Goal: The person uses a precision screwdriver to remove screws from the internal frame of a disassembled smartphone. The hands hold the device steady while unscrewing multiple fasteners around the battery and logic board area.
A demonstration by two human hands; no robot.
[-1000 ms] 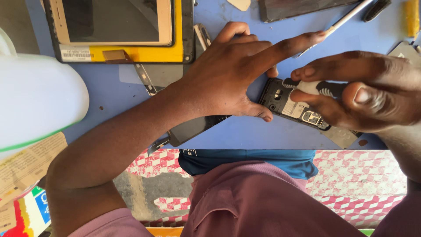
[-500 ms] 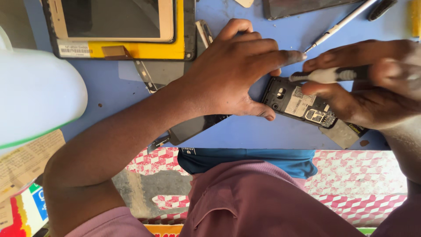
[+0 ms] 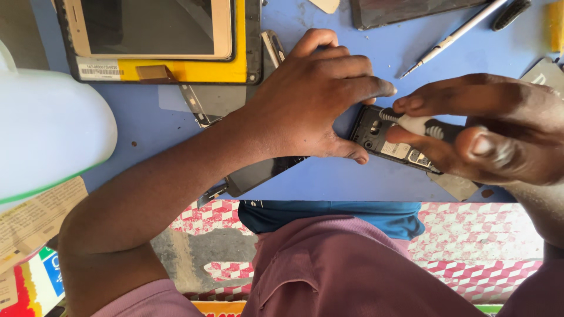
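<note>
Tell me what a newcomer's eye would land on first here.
First, the two hands meeting at centre right: the left hand presses down an opened black phone on the blue table, while the right hand holds a small white-and-black screwdriver against it. Next, the yellow-backed tablet screen panel at top left, and a big white rounded object at the left edge.

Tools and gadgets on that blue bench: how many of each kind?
Opened phones: 1
Screwdrivers: 2, one in the right hand at, one lying at
Tablet screens: 1
Total: 4
</note>
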